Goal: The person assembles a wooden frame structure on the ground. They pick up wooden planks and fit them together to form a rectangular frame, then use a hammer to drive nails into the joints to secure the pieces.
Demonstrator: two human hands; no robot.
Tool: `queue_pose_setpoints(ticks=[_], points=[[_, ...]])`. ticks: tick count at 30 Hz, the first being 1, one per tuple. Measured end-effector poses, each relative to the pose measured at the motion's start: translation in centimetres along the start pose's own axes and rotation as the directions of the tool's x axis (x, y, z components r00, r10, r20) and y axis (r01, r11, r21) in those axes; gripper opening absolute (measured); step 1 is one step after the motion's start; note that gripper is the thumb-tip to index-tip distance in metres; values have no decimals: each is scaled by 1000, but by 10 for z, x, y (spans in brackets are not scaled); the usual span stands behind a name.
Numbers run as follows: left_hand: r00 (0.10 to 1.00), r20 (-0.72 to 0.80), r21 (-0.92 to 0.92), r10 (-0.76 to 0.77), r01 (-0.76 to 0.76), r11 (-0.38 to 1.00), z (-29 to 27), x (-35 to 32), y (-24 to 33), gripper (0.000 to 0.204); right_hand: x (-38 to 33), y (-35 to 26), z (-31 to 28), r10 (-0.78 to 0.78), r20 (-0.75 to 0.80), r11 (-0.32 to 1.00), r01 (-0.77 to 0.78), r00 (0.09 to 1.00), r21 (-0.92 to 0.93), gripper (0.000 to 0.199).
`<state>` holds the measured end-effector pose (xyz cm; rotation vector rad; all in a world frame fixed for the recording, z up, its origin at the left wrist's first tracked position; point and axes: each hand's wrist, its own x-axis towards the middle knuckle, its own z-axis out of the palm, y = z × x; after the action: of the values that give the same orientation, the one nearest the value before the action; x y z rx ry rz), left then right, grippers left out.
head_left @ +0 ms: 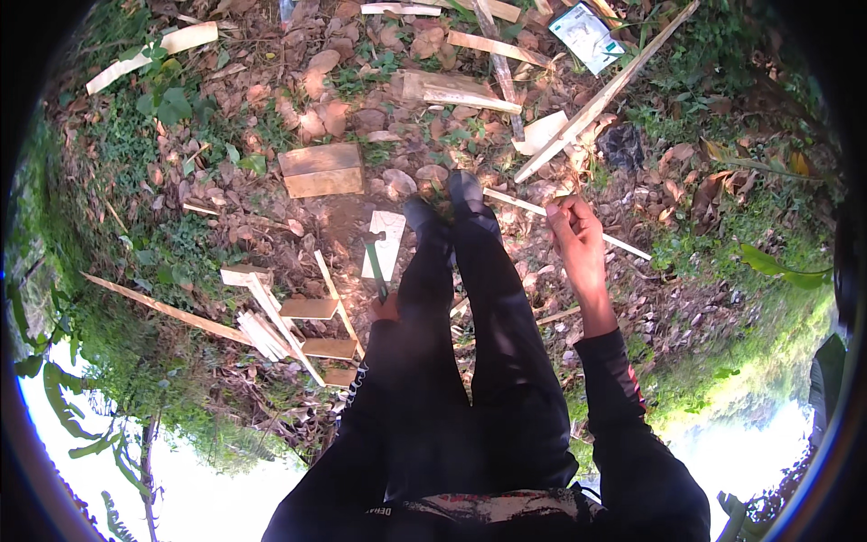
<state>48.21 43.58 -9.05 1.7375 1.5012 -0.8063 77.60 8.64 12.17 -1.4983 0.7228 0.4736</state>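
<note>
My left hand [386,307] is closed beside my left knee, round the lower end of a slim green tool [373,256]. The tool points away from me, with a short crosspiece at its top that resembles a hammer head. It overlaps a pale flat board with a notch [388,237] on the ground. Out to the right, my right hand [578,237] has thumb and fingers pinched together. Whatever sits between those fingertips is too small to make out. A thin wooden strip [628,247] runs behind that hand and shows on both sides; whether the hand touches it, I cannot tell.
Left of my legs stands a small wooden frame with crosspieces [309,310]. A wooden block [322,170] lies beyond my feet. Farther right are a long pole [605,95], a white-and-green packet [585,38] and a dark crumpled thing [620,146]. Dry leaves and more boards cover the ground.
</note>
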Motion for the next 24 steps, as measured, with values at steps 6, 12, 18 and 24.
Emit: queue_pose_setpoints(ticks=[6, 12, 18, 24], points=[[999, 22, 59, -44, 42, 997, -13, -12, 13, 31, -12, -12, 15, 20, 80, 993, -11, 997, -115, 21], [996, 7, 143, -88, 86, 986, -15, 11, -5, 44, -31, -25, 42, 27, 161, 1000, -27, 987, -3, 22], [995, -81, 171, 51, -37, 985, -25, 14, -23, 39, -39, -24, 52, -140, 265, 945, 209, 954, -252, 22], [967, -151, 271, 207, -161, 949, -26, 40, -27, 37, -50, -37, 35, -145, 208, 950, 195, 967, -244, 23]])
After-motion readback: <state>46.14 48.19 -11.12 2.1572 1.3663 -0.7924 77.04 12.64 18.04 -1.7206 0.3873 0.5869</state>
